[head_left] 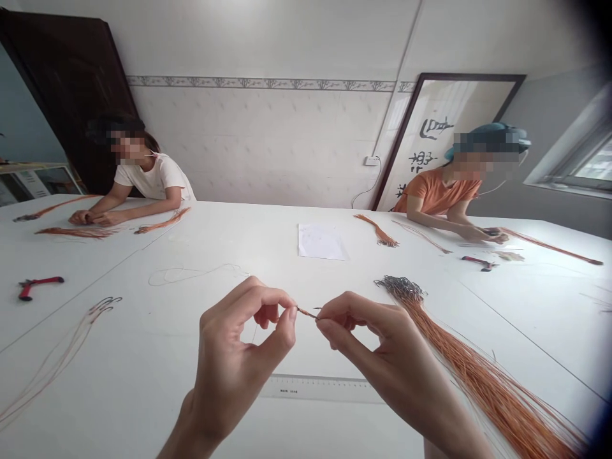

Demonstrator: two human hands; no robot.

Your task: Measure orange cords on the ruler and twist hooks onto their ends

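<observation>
My left hand and my right hand are raised over the white table, fingertips a short gap apart. Between them is a thin, short orange-brown piece, one end pinched by each hand's thumb and forefinger. A dark pointed tip shows just above my right fingertips. Beside my right hand lies a large bundle of orange lines with dark metal hooks at its far end. Under and between my wrists a clear ruler lies flat.
Several hooks on pale lines and red-handled pliers lie left. A paper sheet and a small orange bundle lie ahead. Two people sit across the white table; more pliers lie at right.
</observation>
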